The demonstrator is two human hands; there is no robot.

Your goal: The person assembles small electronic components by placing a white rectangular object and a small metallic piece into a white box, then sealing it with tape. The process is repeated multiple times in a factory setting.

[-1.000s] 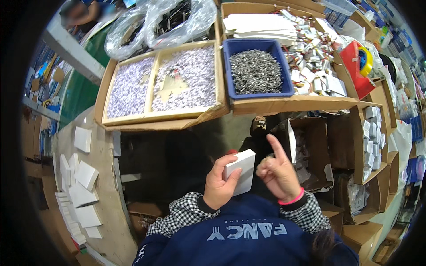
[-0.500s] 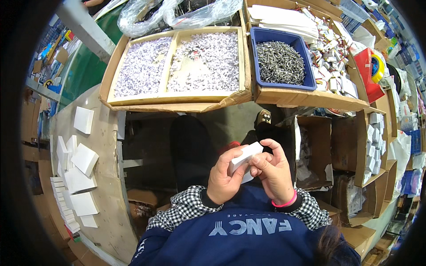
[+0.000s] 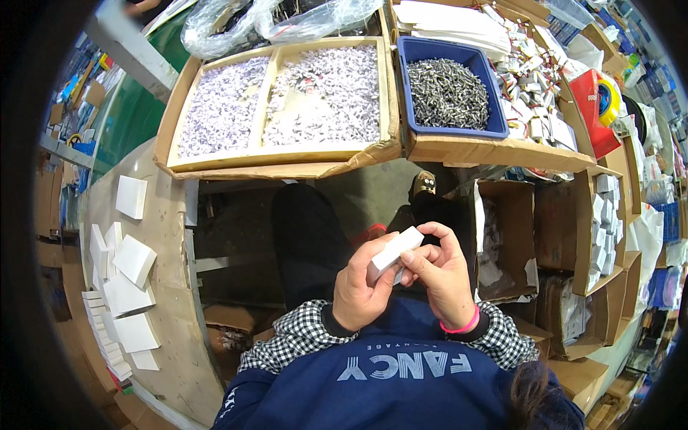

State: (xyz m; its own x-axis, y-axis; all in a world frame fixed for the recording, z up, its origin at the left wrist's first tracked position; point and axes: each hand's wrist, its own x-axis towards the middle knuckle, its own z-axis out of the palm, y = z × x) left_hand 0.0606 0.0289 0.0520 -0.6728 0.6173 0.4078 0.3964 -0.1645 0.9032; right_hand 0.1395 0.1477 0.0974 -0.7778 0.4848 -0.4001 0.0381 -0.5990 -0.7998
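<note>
Close in front of my chest I hold a small white box (image 3: pixel 395 251) with both hands. My left hand (image 3: pixel 358 290) grips its lower end from the left. My right hand (image 3: pixel 442 276) pinches its upper right end with fingertips. The box is tilted, its far end pointing up and right. Above my hands, a blue bin of small grey metal parts (image 3: pixel 448 93) and a cardboard tray (image 3: pixel 287 159) with two compartments of small white pieces sit on the work surface.
Several white boxes (image 3: pixel 132 258) lie on the wooden board at my left. Cardboard cartons (image 3: pixel 605 222) with white boxes stand at the right. A red tape dispenser (image 3: pixel 600 107) and clear plastic bags (image 3: pixel 287 21) sit at the back.
My right hand, lifted with a finger raised a second ago, has come down onto the box's end. Both hands have turned the box to a flatter tilt.
</note>
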